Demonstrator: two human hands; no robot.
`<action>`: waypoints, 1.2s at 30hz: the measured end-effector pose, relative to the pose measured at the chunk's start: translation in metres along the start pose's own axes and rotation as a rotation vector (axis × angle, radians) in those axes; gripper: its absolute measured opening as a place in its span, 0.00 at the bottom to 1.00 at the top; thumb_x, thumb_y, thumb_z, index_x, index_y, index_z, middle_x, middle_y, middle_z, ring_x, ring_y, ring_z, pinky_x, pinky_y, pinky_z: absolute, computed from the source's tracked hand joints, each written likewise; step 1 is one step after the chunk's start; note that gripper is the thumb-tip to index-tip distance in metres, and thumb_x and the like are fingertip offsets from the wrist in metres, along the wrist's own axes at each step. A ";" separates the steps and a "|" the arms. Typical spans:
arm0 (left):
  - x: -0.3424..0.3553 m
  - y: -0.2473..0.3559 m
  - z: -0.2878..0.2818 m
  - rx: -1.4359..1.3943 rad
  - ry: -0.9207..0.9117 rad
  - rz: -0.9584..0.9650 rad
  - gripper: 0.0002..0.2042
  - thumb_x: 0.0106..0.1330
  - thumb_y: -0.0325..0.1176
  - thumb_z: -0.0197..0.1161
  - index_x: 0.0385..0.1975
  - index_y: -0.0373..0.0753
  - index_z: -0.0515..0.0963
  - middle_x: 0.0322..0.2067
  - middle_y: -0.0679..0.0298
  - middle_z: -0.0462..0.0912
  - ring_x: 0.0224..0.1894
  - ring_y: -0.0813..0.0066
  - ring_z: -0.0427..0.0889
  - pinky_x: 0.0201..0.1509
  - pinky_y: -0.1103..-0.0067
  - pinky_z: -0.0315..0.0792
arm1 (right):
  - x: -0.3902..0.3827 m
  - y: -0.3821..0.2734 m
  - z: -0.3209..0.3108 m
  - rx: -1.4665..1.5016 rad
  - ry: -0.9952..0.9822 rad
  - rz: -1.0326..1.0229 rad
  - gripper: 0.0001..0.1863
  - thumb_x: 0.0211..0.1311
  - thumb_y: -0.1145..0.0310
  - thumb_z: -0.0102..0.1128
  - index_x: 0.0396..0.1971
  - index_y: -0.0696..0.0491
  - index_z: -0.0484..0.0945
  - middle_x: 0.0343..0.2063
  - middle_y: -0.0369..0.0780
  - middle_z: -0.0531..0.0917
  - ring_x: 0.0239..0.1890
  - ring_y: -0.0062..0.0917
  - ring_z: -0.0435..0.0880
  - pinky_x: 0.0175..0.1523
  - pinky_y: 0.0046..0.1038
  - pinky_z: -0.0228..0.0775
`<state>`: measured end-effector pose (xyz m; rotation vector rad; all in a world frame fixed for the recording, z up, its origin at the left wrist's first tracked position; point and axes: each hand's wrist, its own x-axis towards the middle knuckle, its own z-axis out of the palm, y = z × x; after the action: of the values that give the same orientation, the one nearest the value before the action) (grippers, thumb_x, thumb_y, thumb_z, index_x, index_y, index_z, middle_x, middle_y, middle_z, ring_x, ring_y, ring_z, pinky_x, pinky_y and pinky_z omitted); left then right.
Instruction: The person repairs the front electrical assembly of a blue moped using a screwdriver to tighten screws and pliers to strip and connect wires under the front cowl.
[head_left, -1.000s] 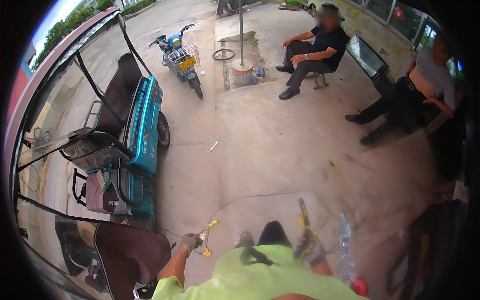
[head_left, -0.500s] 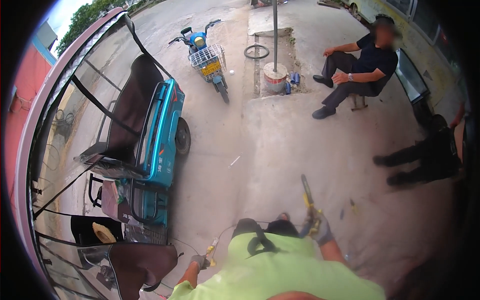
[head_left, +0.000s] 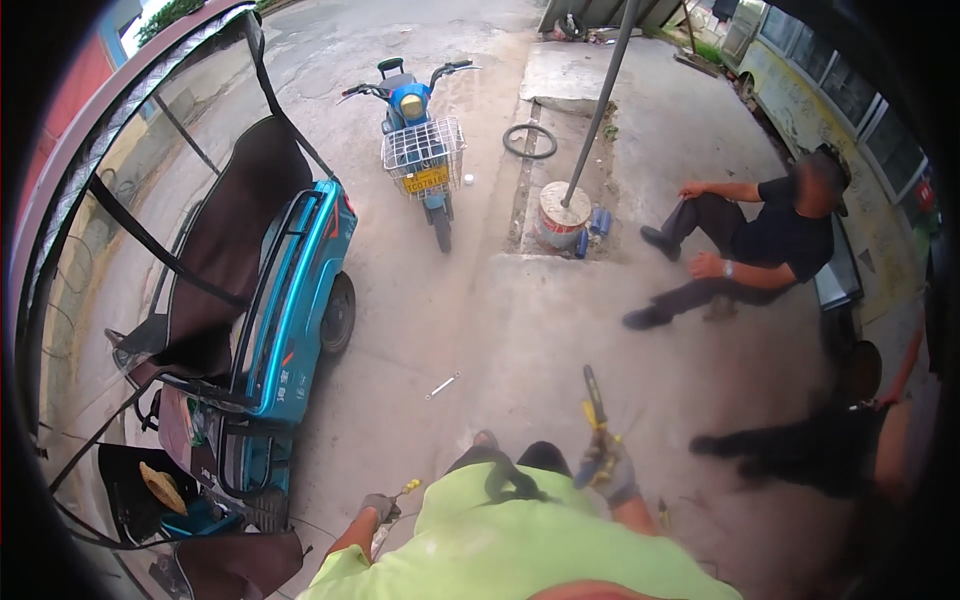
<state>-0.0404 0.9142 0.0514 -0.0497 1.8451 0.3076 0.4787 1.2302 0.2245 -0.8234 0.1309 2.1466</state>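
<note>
1. My right hand (head_left: 608, 465), gloved, is closed around the yellow grip of the pliers (head_left: 594, 400); their dark jaws point up and away from me, over the concrete floor (head_left: 520, 340).
2. My left hand (head_left: 380, 507), also gloved, is closed on a small yellow-tipped tool (head_left: 408, 488), held low beside my green shirt (head_left: 510, 550); what kind of tool it is I cannot tell.
3. Compared with half a second ago, my view has swung: the blue scooter (head_left: 420, 150) with its wire basket now sits near top centre, and the teal tricycle (head_left: 290, 300) fills more of the left.
4. The seated person (head_left: 760, 240) has shifted from upper right toward mid right; a second person (head_left: 820, 450) now shows dark and blurred at lower right.
5. Both my hands keep their grips; the pliers stand in much the same raised pose as before.
6. A small wrench (head_left: 442, 384) lies on the floor ahead, well apart from both hands.
</note>
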 end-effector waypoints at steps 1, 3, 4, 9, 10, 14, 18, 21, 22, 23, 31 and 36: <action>-0.001 0.045 -0.008 -0.001 0.022 0.050 0.13 0.81 0.39 0.60 0.46 0.35 0.85 0.36 0.57 0.94 0.32 0.65 0.93 0.35 0.69 0.84 | 0.015 -0.006 0.013 -0.010 0.045 -0.009 0.14 0.84 0.57 0.57 0.54 0.46 0.87 0.40 0.28 0.90 0.37 0.20 0.84 0.46 0.29 0.78; -0.009 0.145 -0.018 -0.029 0.061 0.163 0.12 0.80 0.38 0.62 0.46 0.34 0.84 0.36 0.57 0.93 0.34 0.66 0.93 0.36 0.70 0.84 | 0.043 -0.025 0.043 0.019 0.078 -0.005 0.13 0.84 0.57 0.57 0.53 0.46 0.88 0.39 0.29 0.90 0.37 0.20 0.84 0.45 0.29 0.78; 0.002 0.186 -0.028 -0.048 0.065 0.216 0.12 0.79 0.37 0.62 0.46 0.33 0.84 0.38 0.57 0.93 0.35 0.66 0.93 0.37 0.71 0.84 | 0.060 -0.035 0.046 0.024 0.006 0.005 0.13 0.82 0.59 0.59 0.55 0.46 0.86 0.42 0.31 0.90 0.39 0.22 0.86 0.47 0.31 0.79; 0.046 0.360 -0.046 -0.158 0.088 0.361 0.10 0.80 0.35 0.63 0.47 0.33 0.83 0.40 0.54 0.93 0.36 0.64 0.93 0.39 0.69 0.85 | 0.177 -0.094 0.101 0.011 -0.012 0.049 0.14 0.80 0.60 0.60 0.58 0.48 0.83 0.48 0.33 0.88 0.43 0.23 0.87 0.48 0.33 0.79; 0.050 0.382 -0.043 -0.164 0.095 0.372 0.11 0.80 0.35 0.62 0.48 0.33 0.83 0.40 0.54 0.93 0.36 0.65 0.93 0.39 0.70 0.84 | 0.203 -0.105 0.109 0.012 -0.004 0.068 0.14 0.80 0.60 0.60 0.58 0.48 0.83 0.48 0.33 0.88 0.43 0.23 0.86 0.48 0.33 0.79; 0.077 0.465 -0.019 -0.212 0.152 0.231 0.11 0.80 0.34 0.62 0.48 0.32 0.83 0.38 0.54 0.93 0.33 0.64 0.93 0.35 0.70 0.84 | 0.338 -0.176 0.180 -0.014 0.001 0.125 0.16 0.80 0.60 0.60 0.60 0.48 0.82 0.49 0.33 0.87 0.43 0.24 0.86 0.49 0.32 0.81; 0.084 0.492 0.014 -0.145 0.133 0.001 0.11 0.80 0.34 0.62 0.47 0.32 0.83 0.36 0.55 0.93 0.31 0.63 0.92 0.32 0.71 0.84 | 0.451 -0.244 0.243 -0.083 -0.004 0.171 0.18 0.79 0.60 0.61 0.63 0.49 0.81 0.51 0.35 0.88 0.42 0.26 0.88 0.50 0.33 0.84; 0.092 0.520 0.028 -0.133 0.093 -0.101 0.12 0.79 0.35 0.62 0.46 0.31 0.83 0.35 0.54 0.93 0.32 0.62 0.93 0.32 0.70 0.84 | 0.521 -0.298 0.305 -0.093 -0.066 0.196 0.21 0.78 0.59 0.62 0.65 0.49 0.80 0.53 0.36 0.88 0.43 0.27 0.88 0.51 0.35 0.84; 0.100 0.526 0.027 -0.152 0.013 -0.159 0.12 0.79 0.35 0.62 0.46 0.31 0.84 0.36 0.54 0.93 0.32 0.62 0.93 0.32 0.71 0.85 | 0.545 -0.312 0.325 -0.077 -0.094 0.199 0.21 0.78 0.59 0.63 0.66 0.49 0.80 0.53 0.36 0.88 0.44 0.27 0.88 0.52 0.36 0.84; 0.110 0.545 0.028 -0.175 -0.065 -0.211 0.12 0.79 0.35 0.62 0.46 0.31 0.84 0.36 0.54 0.93 0.32 0.62 0.93 0.33 0.71 0.85 | 0.570 -0.326 0.346 -0.069 -0.124 0.204 0.22 0.77 0.59 0.63 0.66 0.49 0.80 0.54 0.36 0.88 0.44 0.28 0.88 0.52 0.36 0.85; 0.184 0.769 0.061 -0.109 -0.025 -0.109 0.12 0.79 0.37 0.61 0.44 0.32 0.85 0.35 0.55 0.93 0.32 0.63 0.93 0.34 0.70 0.85 | 0.813 -0.382 0.503 0.019 -0.282 0.233 0.24 0.70 0.63 0.72 0.64 0.49 0.81 0.50 0.34 0.89 0.46 0.25 0.86 0.55 0.34 0.77; 0.213 0.901 0.047 -0.073 -0.037 -0.050 0.13 0.79 0.37 0.61 0.43 0.33 0.85 0.35 0.56 0.93 0.32 0.64 0.93 0.34 0.70 0.85 | 0.939 -0.409 0.571 0.052 -0.306 0.212 0.23 0.71 0.64 0.69 0.64 0.49 0.80 0.49 0.33 0.90 0.44 0.24 0.87 0.53 0.35 0.79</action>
<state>-0.2313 1.8205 0.0035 -0.1388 1.7926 0.3385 0.0553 2.3236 0.1814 -0.4596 0.1195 2.4298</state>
